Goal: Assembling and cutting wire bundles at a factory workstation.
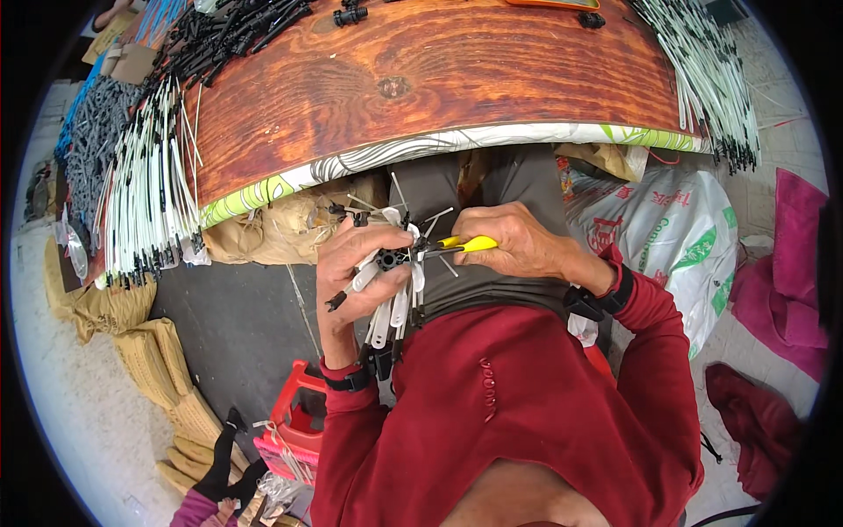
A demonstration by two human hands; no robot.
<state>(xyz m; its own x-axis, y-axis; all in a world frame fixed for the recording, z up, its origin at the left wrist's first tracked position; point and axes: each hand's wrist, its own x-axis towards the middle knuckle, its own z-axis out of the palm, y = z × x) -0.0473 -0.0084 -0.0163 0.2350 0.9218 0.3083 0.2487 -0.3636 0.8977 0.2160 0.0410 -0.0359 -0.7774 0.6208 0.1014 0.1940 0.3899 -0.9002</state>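
Observation:
My left hand [351, 255] is closed round a black hub [388, 259] with white and black ribs sticking out on all sides, much like a small umbrella frame. Several flat white strips [381, 323] hang from it toward my lap. My right hand [514, 239] grips pliers with yellow handles [479, 244]. Their dark jaws reach to the right side of the ribbed frame, close to my left fingertips. What exactly the jaws bite on is too small to tell. Both hands are over my lap, in front of the table's near edge.
A brown wooden table [421, 79] with a patterned cloth edge spans the front. Bundles of white rods with black ends lie at its left [145, 193] and right [711, 88]. Black parts [233, 31] are heaped at the back left. A white plastic bag [676, 237] stands right; a red stool [299, 404] stands lower left.

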